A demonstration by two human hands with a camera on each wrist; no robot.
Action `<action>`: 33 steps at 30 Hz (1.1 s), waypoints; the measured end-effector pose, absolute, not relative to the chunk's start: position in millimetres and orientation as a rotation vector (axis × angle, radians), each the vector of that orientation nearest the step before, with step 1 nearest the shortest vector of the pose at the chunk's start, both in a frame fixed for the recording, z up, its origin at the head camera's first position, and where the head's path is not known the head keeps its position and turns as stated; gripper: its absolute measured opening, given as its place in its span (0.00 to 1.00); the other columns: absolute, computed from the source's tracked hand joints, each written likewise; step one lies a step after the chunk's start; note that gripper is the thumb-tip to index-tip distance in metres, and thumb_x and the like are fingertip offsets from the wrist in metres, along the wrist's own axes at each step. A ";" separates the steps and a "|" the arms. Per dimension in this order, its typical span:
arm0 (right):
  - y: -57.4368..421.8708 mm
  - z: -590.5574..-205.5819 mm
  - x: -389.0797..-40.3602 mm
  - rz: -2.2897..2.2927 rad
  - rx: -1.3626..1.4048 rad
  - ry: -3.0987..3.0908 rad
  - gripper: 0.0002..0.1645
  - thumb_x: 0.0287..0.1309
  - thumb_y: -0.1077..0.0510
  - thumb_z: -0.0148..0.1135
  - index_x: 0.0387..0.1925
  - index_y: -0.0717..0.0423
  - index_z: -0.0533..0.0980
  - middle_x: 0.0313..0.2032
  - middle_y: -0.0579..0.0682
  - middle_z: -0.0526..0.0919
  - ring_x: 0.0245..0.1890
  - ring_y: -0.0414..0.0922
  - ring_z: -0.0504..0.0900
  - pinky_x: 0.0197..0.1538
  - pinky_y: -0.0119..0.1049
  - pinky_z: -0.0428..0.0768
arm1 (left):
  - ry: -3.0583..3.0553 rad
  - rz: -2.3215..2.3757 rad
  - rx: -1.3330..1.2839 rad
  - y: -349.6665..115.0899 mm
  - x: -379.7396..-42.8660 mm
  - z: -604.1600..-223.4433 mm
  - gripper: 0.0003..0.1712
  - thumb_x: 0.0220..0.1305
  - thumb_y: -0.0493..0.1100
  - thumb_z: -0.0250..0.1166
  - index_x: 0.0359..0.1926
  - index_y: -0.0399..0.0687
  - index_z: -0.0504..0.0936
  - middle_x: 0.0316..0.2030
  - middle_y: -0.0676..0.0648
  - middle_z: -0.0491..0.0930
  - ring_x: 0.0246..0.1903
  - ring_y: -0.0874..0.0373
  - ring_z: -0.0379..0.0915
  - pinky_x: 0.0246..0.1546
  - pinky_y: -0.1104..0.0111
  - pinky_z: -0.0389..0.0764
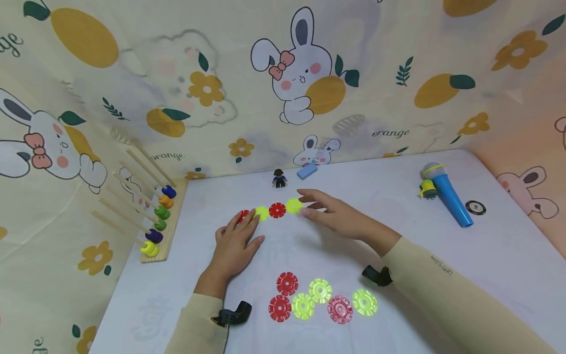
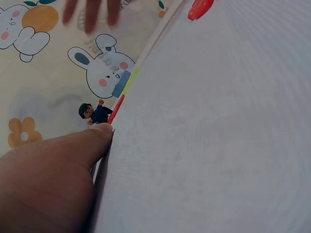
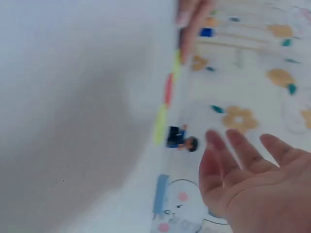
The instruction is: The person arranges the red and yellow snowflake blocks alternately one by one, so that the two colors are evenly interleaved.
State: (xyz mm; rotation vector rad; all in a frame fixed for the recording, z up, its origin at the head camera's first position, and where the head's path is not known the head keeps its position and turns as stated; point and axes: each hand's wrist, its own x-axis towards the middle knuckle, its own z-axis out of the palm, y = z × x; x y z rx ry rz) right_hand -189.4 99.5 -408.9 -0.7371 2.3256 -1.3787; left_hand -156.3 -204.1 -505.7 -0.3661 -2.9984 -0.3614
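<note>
In the head view, a row of flat notched discs runs between the two hands: a red disc (image 1: 242, 216), a yellow-green disc (image 1: 262, 213), another red disc (image 1: 277, 210) and a yellow-green one (image 1: 294, 206). My left hand (image 1: 234, 248) rests with extended fingers over the left end, partly covering the first red disc. My right hand (image 1: 338, 216) hovers beside the right end, fingers loosely bent and nothing held. The right wrist view shows that hand (image 3: 262, 182) apart from the row. Nearer me lie several more discs, including a red one (image 1: 280, 308) and a yellow-green one (image 1: 364, 302).
A wooden bead rack (image 1: 174, 221) stands at left. Behind the row are a toy figure (image 1: 279, 179) and a blue block (image 1: 307, 171). At right lie a blue toy microphone (image 1: 451, 196), a small yellow-green toy (image 1: 427, 189) and a black round piece (image 1: 475, 207). Printed cloth walls enclose the table.
</note>
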 end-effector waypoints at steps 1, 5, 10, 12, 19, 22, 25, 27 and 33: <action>104.4 -403.9 -184.2 -1.454 -0.756 2.268 0.33 0.66 0.39 0.51 0.70 0.34 0.58 0.64 0.45 0.67 0.61 0.48 0.68 0.58 0.55 0.67 | -3.000 -0.363 -0.369 -204.1 -156.4 -505.7 0.39 0.64 0.69 0.49 0.73 0.66 0.58 0.72 0.59 0.50 0.71 0.51 0.37 0.59 0.44 0.49; 123.6 -389.2 -162.3 -1.669 -0.839 2.065 0.28 0.71 0.51 0.45 0.70 0.38 0.58 0.63 0.51 0.68 0.59 0.51 0.71 0.56 0.56 0.69 | -3.010 -0.355 -0.362 -204.5 -156.7 -505.5 0.39 0.64 0.70 0.49 0.73 0.66 0.57 0.73 0.59 0.50 0.71 0.51 0.37 0.59 0.44 0.48; 146.9 -391.3 -133.4 -1.803 -0.919 1.912 0.31 0.70 0.50 0.45 0.72 0.47 0.55 0.63 0.57 0.66 0.59 0.58 0.69 0.56 0.55 0.70 | -3.020 -0.337 -0.343 -205.0 -156.6 -505.6 0.39 0.63 0.70 0.50 0.73 0.67 0.56 0.73 0.59 0.49 0.71 0.51 0.36 0.59 0.44 0.48; 157.0 -399.1 -120.7 -1.834 -0.903 1.885 0.34 0.69 0.49 0.48 0.72 0.49 0.53 0.63 0.59 0.66 0.59 0.61 0.68 0.56 0.52 0.71 | -3.018 -0.342 -0.350 -204.7 -156.8 -505.6 0.39 0.64 0.69 0.50 0.73 0.67 0.56 0.73 0.59 0.49 0.71 0.51 0.36 0.59 0.44 0.48; 182.2 -437.6 -81.4 -1.810 -0.770 1.929 0.38 0.64 0.61 0.55 0.72 0.51 0.53 0.63 0.62 0.66 0.57 0.63 0.67 0.53 0.46 0.74 | -3.020 -0.351 -0.348 -202.5 -155.8 -502.9 0.39 0.63 0.69 0.51 0.73 0.66 0.58 0.73 0.58 0.50 0.71 0.51 0.37 0.59 0.44 0.48; 182.4 -450.5 -67.3 -1.665 -0.717 2.063 0.41 0.59 0.59 0.64 0.71 0.47 0.57 0.61 0.56 0.70 0.56 0.56 0.71 0.55 0.42 0.73 | -3.022 -0.359 -0.352 -202.7 -155.1 -501.6 0.39 0.63 0.69 0.51 0.73 0.65 0.58 0.73 0.57 0.51 0.71 0.50 0.38 0.58 0.43 0.49; 178.2 -460.4 -56.0 -1.427 -0.675 2.247 0.41 0.52 0.47 0.71 0.66 0.40 0.64 0.59 0.42 0.72 0.57 0.44 0.70 0.58 0.36 0.70 | -3.010 -0.377 -0.368 -202.4 -154.7 -500.6 0.39 0.64 0.68 0.52 0.72 0.64 0.59 0.72 0.57 0.51 0.71 0.49 0.39 0.58 0.43 0.49; 173.5 -465.1 -51.0 -1.232 -0.707 2.382 0.38 0.47 0.39 0.72 0.61 0.34 0.70 0.58 0.35 0.70 0.58 0.39 0.67 0.59 0.37 0.69 | -3.003 -0.384 -0.375 -202.3 -154.5 -500.3 0.39 0.64 0.68 0.52 0.72 0.63 0.59 0.72 0.57 0.52 0.71 0.49 0.39 0.58 0.43 0.49; 162.4 -469.3 -44.5 -0.933 -0.828 2.588 0.22 0.44 0.34 0.71 0.44 0.26 0.76 0.55 0.32 0.67 0.56 0.37 0.61 0.52 0.41 0.74 | -3.005 -0.381 -0.371 -202.6 -155.0 -500.0 0.39 0.64 0.68 0.52 0.73 0.63 0.59 0.72 0.57 0.51 0.71 0.49 0.39 0.59 0.44 0.48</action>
